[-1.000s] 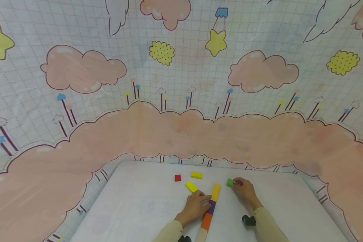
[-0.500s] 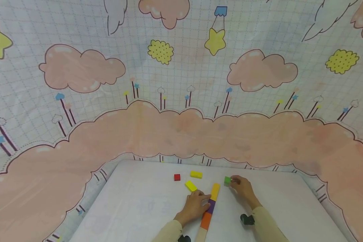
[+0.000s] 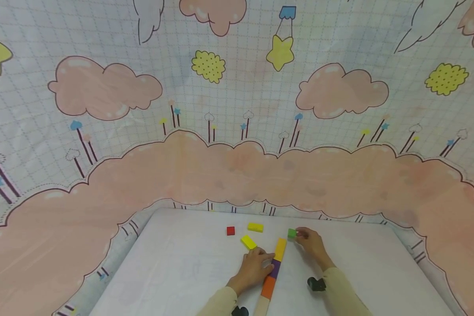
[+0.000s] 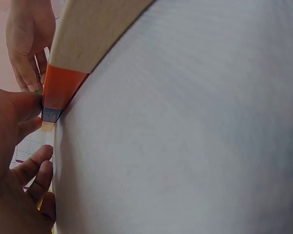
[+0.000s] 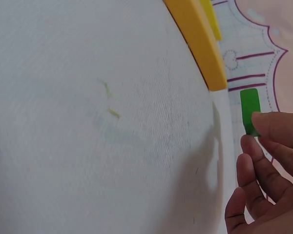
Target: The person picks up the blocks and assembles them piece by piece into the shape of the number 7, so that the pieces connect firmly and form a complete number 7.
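In the head view a row of blocks runs away from me, end to end: a pale wooden block (image 3: pixel 262 306), an orange block (image 3: pixel 267 287), a purple block (image 3: pixel 274 268) and an orange-yellow block (image 3: pixel 280 250). My left hand (image 3: pixel 249 268) lies along the row's left side, thumb and index finger touching it near the purple block; its other fingers are loosely bent. Just right of the row's far end, my right hand (image 3: pixel 312 244) pinches a green block (image 3: pixel 292 233) between thumb and fingers. The right wrist view has the green block (image 5: pixel 250 109) held apart from the orange-yellow block (image 5: pixel 200 44).
Left of the row's far end lie a red block (image 3: pixel 231 231) and two yellow blocks, one farther back (image 3: pixel 255 227) and one close to my left fingers (image 3: pixel 248 242). The white table (image 3: pixel 162 267) ends at a patterned cloth backdrop (image 3: pixel 221 175).
My right hand has carried the green block leftward and slightly away from me, closer to the row's far end. My left hand has stayed at the row.
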Action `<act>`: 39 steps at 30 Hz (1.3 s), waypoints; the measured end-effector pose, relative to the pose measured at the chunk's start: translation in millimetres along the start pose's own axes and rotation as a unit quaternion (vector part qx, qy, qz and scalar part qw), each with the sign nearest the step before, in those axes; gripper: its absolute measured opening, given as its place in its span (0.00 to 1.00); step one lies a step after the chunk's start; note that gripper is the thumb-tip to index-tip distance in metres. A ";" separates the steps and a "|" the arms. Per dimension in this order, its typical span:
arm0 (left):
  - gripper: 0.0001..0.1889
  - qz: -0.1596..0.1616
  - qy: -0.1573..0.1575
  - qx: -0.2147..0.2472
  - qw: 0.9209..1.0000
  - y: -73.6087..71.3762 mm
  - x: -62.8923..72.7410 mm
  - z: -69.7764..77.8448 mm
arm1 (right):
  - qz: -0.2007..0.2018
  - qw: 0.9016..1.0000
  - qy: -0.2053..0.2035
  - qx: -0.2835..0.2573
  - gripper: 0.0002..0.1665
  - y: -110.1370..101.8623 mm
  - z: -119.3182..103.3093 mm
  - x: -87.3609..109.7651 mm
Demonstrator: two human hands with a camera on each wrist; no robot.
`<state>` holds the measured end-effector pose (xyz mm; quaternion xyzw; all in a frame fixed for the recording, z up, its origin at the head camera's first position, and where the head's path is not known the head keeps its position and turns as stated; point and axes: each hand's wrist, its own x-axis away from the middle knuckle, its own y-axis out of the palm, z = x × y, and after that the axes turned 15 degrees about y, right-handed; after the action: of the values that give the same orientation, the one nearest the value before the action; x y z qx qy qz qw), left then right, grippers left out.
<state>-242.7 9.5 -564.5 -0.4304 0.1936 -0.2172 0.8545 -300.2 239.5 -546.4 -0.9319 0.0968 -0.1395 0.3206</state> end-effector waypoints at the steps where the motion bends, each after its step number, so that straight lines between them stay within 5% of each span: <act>1: 0.20 0.000 0.000 0.000 1.000 -0.2 -0.1 -0.1 | 0.000 1.000 0.000 -0.001 0.20 0.9 -1.2 0.3; 39: 0.20 -0.003 -0.007 0.013 1.000 -1.3 4.0 0.6 | -0.026 0.999 0.004 0.028 0.19 22.9 -7.8 -3.3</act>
<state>-239.4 7.1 -563.7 -0.4213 0.1836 -0.2191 0.8607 -307.9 218.1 -555.5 -0.9242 0.0697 -0.1542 0.3424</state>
